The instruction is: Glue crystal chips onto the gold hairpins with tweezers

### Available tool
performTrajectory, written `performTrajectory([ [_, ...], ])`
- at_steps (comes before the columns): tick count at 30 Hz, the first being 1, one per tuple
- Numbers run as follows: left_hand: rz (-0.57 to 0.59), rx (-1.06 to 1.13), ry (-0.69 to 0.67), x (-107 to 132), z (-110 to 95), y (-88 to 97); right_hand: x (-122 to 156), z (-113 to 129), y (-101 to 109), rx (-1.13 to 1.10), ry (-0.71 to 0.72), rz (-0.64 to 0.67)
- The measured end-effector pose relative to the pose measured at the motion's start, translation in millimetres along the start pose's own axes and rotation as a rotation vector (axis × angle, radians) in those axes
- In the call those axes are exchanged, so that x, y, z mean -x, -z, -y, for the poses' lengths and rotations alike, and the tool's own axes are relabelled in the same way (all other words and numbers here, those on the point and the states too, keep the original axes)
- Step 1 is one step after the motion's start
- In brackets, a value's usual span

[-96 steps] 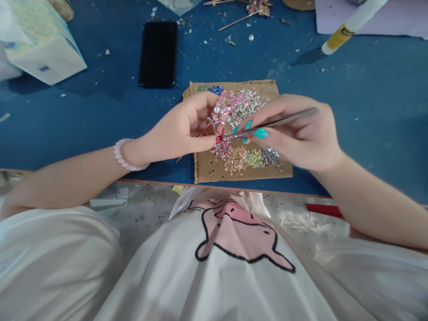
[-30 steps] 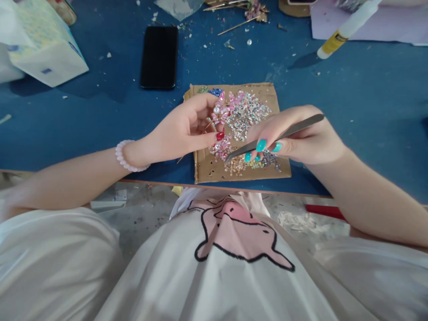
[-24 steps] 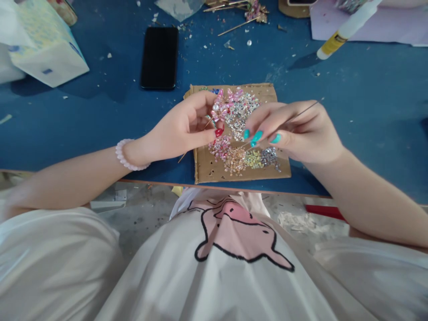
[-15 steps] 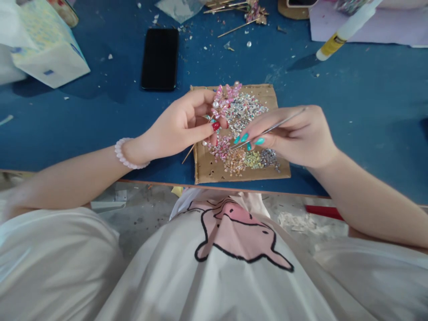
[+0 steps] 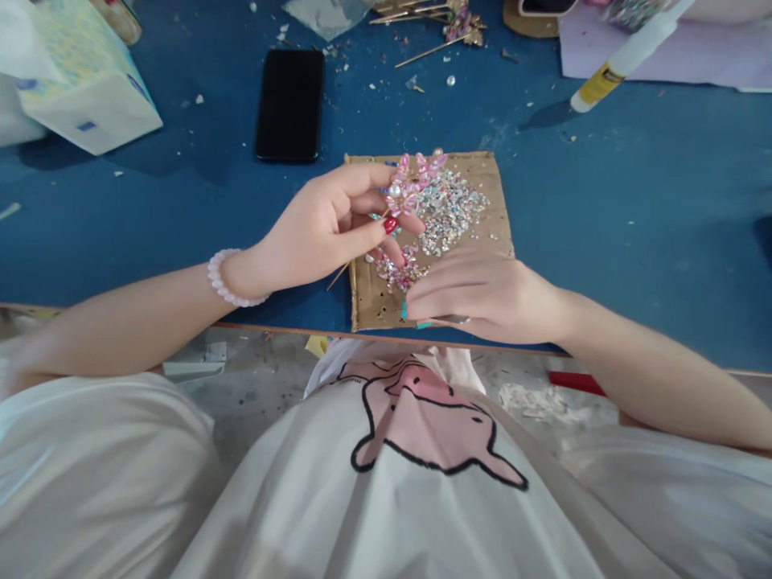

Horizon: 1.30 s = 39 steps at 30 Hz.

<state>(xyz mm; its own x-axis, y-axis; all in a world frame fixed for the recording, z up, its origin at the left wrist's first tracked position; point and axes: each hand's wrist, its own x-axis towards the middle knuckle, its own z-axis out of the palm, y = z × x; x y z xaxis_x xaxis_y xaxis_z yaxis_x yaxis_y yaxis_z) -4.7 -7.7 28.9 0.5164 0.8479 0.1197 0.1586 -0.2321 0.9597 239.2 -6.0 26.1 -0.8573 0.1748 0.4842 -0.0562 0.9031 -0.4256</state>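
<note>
Head view: left hand [image 5: 330,229] pinches pink ornament [image 5: 408,193] beyond right hand [image 5: 488,293], which grips half-hidden tweezers [image 5: 453,320].

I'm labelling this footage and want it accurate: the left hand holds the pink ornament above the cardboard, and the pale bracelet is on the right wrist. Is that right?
Not quite: the pale bracelet is on the wrist of the left hand, as the head view shows. That hand does hold the pink ornament above the cardboard.
</note>
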Motion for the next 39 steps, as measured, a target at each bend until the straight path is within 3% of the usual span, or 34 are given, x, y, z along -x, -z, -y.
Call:
performTrajectory([
  [7,-0.016,0.080,-0.052,-0.9,-0.8,-1.5,-2.4,3.6,0.3,0.036,-0.027,0.027],
  [13,-0.070,0.179,0.085,-2.7,-7.7,-5.4,-1.9,-0.2,2.3,0.056,-0.056,0.041],
  [20,-0.040,0.219,0.146,-1.7,-15.7,-5.9,-0.8,-1.4,6.6,0.035,-0.041,0.058],
  [28,-0.054,0.330,0.149,-2.3,-7.4,-4.2,2.6,1.0,27.6,0.099,-0.033,0.049],
  [33,-0.053,0.354,0.186,-4.5,-2.1,-2.1,-4.8,18.3,31.3,0.433,0.123,0.079],
  [39,-0.063,0.425,0.272,-9.2,1.1,2.4,-4.4,37.5,3.9,0.615,0.316,0.146],
])
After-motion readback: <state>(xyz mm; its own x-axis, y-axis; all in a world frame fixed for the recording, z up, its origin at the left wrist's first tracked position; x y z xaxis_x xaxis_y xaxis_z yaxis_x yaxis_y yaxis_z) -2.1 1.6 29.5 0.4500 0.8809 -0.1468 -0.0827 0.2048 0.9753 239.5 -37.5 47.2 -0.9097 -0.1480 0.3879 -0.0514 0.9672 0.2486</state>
